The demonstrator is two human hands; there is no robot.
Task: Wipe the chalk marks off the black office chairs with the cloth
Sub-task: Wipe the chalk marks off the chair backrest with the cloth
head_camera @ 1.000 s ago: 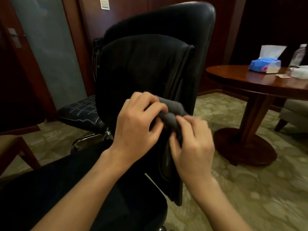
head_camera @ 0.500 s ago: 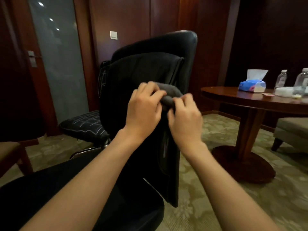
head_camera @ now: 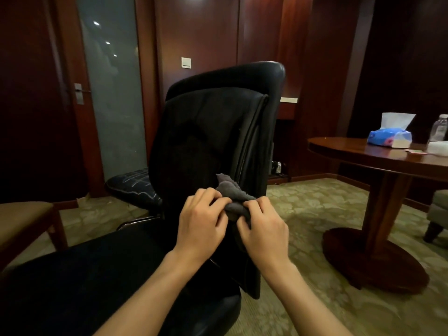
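Both hands have dropped lower on the chair (head_camera: pixel 206 132) back since earlier. Left hand (head_camera: pixel 201 223) and right hand (head_camera: pixel 263 229) fingers pinch the cloth (head_camera: pixel 234 194), bunched between them. Judgement: refold flat before wiping; press evenly.

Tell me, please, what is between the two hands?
In the head view, a bunched grey cloth lies between the left hand and the right hand; both grip it, before the black chair.
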